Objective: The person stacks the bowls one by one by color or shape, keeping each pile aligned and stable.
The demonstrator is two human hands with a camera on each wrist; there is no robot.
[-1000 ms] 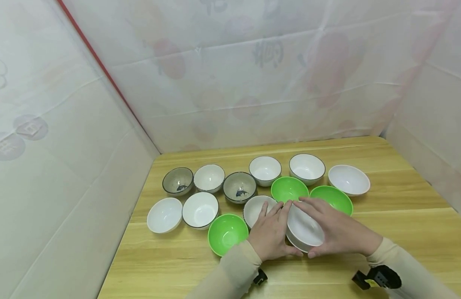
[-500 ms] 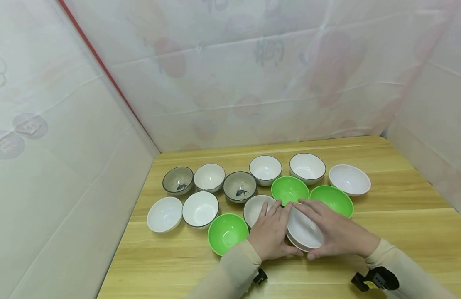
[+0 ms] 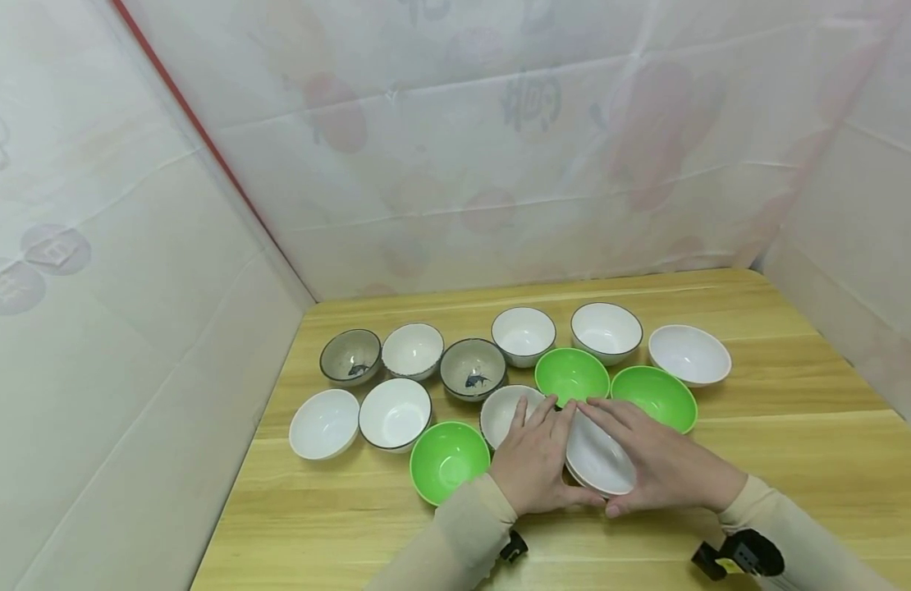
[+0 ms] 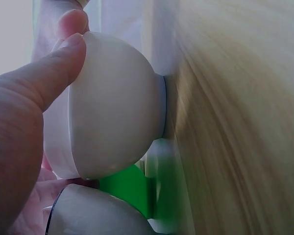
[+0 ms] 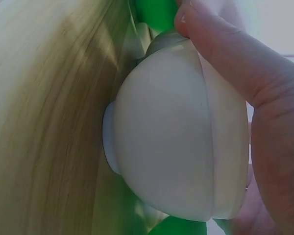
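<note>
Two white bowls stand nested between my hands. The upper white bowl (image 3: 599,455) sits inside the lower white bowl (image 4: 112,107), whose foot rests on the table. My left hand (image 3: 533,468) holds the stack's left side, thumb at the near rim and fingers reaching to the far side. From the right, my right hand (image 3: 666,460) grips it between thumb and fingers. Both thumbs nearly meet at the front. In the right wrist view, a band of the upper bowl shows above the lower one's rim. Part of a speckled off-white bowl (image 3: 503,414) is hidden behind my left fingers.
Green bowls stand left of my hands (image 3: 450,464), behind them (image 3: 571,376) and at right (image 3: 655,398). Several white and grey bowls, including a fish-patterned grey bowl (image 3: 473,369), fill the table's back and left. White sheeting (image 3: 455,164) encloses the wooden table (image 3: 315,525).
The upper white bowl has sunk slightly into the lower one, so less of its side shows. My right hand has shifted a little down and left; the left hand has barely moved.
</note>
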